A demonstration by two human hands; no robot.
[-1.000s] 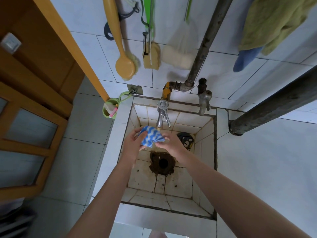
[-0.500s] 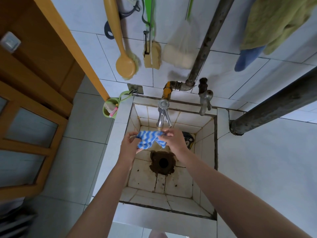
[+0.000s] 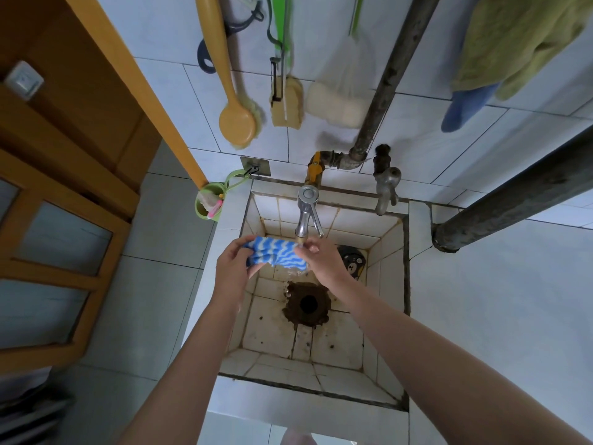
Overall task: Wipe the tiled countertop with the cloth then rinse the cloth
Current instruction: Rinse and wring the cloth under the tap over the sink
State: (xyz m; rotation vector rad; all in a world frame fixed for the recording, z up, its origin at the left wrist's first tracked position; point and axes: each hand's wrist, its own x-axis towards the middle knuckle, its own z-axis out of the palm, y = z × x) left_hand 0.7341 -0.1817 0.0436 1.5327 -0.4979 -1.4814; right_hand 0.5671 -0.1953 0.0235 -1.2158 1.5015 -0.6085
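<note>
Two hands gripped cloth (image 3: pixel 275 254) under tap (image 3: pixel 306 216), over sink (image 3: pixel 405 268): left hand (image 3: pixel 231 271) pinched one end, right hand (image 3: pixel 321 256) other. Better spread cloth flat, turn both faces through stream, then wring.

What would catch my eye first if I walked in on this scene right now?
Probably the blue-and-white striped cloth, stretched between the left hand and the right hand just under the chrome tap, over a stained tiled basin with a dark drain hole. Next, the yellow long-handled brush hanging on the wall above, and the green towel at upper right.
</note>
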